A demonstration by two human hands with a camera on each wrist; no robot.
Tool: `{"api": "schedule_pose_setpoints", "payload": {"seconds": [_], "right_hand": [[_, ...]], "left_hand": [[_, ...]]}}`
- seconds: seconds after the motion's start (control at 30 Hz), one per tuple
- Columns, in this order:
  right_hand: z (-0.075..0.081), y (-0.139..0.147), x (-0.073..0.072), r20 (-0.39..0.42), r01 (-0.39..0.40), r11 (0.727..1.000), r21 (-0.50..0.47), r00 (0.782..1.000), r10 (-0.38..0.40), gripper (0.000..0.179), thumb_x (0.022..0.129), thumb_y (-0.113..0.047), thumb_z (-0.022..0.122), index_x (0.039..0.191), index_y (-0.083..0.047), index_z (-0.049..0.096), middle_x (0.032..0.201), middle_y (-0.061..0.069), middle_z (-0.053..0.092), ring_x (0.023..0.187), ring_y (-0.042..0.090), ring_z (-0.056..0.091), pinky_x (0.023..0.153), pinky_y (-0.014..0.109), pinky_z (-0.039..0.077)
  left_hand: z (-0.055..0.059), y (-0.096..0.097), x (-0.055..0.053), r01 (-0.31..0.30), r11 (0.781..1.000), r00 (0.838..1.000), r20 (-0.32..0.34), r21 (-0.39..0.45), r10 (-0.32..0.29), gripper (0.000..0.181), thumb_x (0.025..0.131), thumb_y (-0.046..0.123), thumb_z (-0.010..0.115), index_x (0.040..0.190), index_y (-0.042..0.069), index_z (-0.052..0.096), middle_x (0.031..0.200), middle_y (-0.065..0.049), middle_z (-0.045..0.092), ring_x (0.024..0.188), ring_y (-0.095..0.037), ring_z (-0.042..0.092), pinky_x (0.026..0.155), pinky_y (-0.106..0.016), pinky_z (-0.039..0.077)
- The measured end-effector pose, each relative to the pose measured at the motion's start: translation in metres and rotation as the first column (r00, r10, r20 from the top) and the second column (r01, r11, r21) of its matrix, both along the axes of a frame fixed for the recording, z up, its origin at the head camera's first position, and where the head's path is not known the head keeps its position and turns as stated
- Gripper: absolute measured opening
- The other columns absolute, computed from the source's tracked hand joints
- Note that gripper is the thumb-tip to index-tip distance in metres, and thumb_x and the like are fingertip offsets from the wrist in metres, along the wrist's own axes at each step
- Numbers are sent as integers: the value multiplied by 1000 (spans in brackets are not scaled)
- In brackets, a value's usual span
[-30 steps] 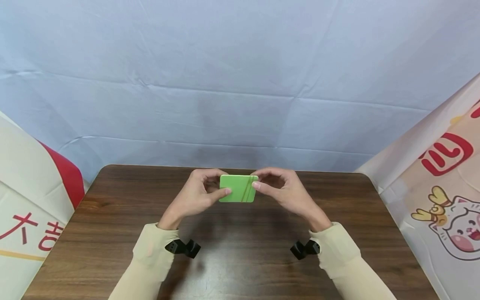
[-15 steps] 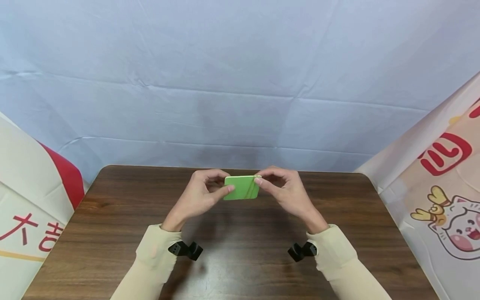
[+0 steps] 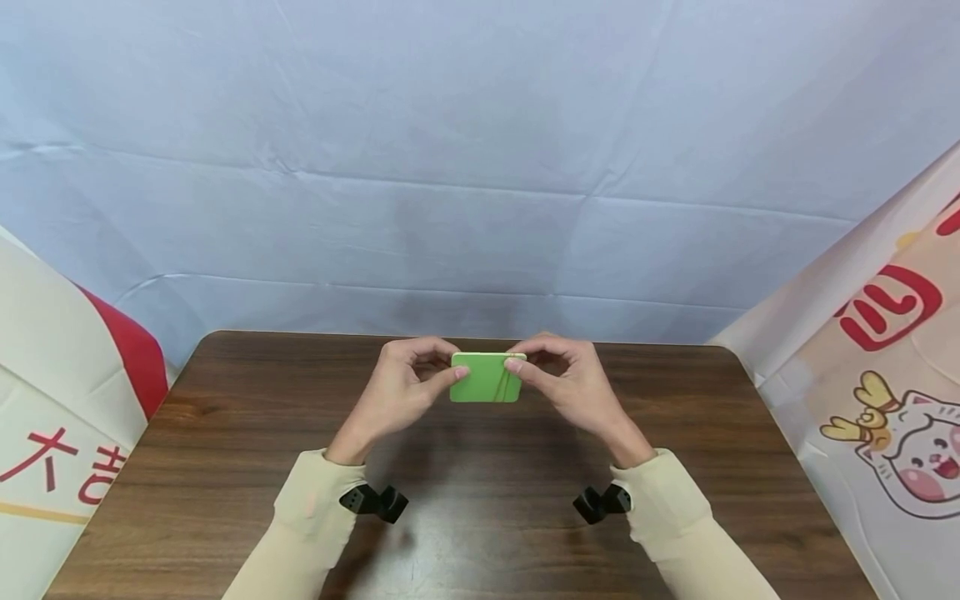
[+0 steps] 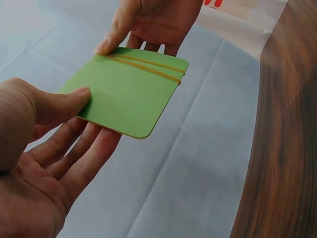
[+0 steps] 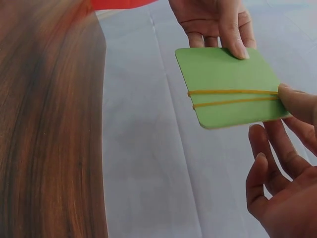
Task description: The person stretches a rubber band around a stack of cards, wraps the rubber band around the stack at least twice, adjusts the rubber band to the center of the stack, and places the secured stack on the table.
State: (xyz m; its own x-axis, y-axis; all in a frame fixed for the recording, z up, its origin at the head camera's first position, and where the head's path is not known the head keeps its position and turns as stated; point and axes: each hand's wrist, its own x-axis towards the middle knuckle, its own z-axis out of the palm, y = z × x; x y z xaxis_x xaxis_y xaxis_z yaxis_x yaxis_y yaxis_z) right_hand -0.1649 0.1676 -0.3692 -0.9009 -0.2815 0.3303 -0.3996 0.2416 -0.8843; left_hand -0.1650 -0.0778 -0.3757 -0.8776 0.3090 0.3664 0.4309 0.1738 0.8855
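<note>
A: State of each grip?

B: The left hand [image 3: 397, 387] pinches one flat, light-green rectangular card with rounded corners [image 3: 480, 381], thumb on its face, fingers behind. The right hand [image 3: 573, 387] pinches the opposite end, thumb by two thin yellow elastic strands [image 5: 233, 92].

A: Location and count?

B: One card, between two hands, above one dark brown wood-grain table [image 3: 187, 475]. Both strands cross the card's face; whether one band or two, I cannot tell.

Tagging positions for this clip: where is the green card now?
In the head view, the green card is near the centre, pinched on its left by the left hand and on its right by the right hand.
</note>
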Motion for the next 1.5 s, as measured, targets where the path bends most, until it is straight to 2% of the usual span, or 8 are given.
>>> {"api": "schedule_pose_setpoints", "payload": {"seconds": [0.07,0.23,0.53,0.73,1.0,1.17,1.37,1.5], "right_hand": [[0,-1,0,3,-7,1000,-5,1000,7,8,92,-11,77,99,-10,78,94,5,72,75,22,62,61,26,50],[2,-3,0,1,-16,1000,-27,1000,16,8,91,-10,78,99,-9,79,94,6,72,75,22,61,60,26,48],[4,4,1,8,0,1000,6,1000,0,10,92,-13,78,102,-12,79,98,3,73,79,23,63,64,27,50],[5,4,0,6,-3,1000,-8,1000,3,9,93,-12,76,101,-10,79,98,6,72,84,25,65,66,27,52],[5,-2,0,-4,-17,999,-42,1000,16,5,91,-8,77,96,-7,79,93,7,72,76,23,62,61,25,50],[5,-3,0,-29,-3,1000,-15,1000,3,5,91,-8,78,95,-8,80,92,5,72,73,22,59,59,26,48],[5,-3,0,-35,8,1000,5,999,-7,4,90,-8,78,94,-9,80,91,3,72,73,21,59,60,28,47],[6,-6,0,-45,5,1000,25,999,-4,4,90,-10,79,93,-11,80,90,1,72,78,20,61,65,28,49]], "left_hand": [[1,0,1,1,1000,1000,-17,-6,-1,8,88,0,78,94,3,75,83,-6,74,67,-20,68,57,-28,56],[1,1,2,10,1000,999,-38,2,-9,7,88,2,78,94,3,75,83,-6,74,65,-22,68,55,-27,54],[2,0,2,-5,1000,999,-47,16,6,7,88,1,78,94,2,75,84,-7,75,69,-19,70,59,-29,57],[3,1,2,-5,1000,999,-51,5,5,7,88,0,78,93,2,74,83,-6,75,67,-20,69,57,-27,56],[3,1,3,-2,1000,998,-69,-18,0,7,88,1,78,94,3,74,82,-5,74,64,-20,67,54,-27,54],[4,1,3,3,1000,997,-71,-15,-4,7,89,1,78,94,3,74,82,-5,74,63,-23,67,53,-28,54],[4,1,3,2,1000,996,-87,-16,-4,7,89,0,78,94,3,74,82,-5,74,64,-18,68,55,-30,56],[3,3,3,12,1000,995,-100,-20,-14,6,89,1,78,94,3,74,83,-5,74,65,-18,68,57,-32,57]]}}
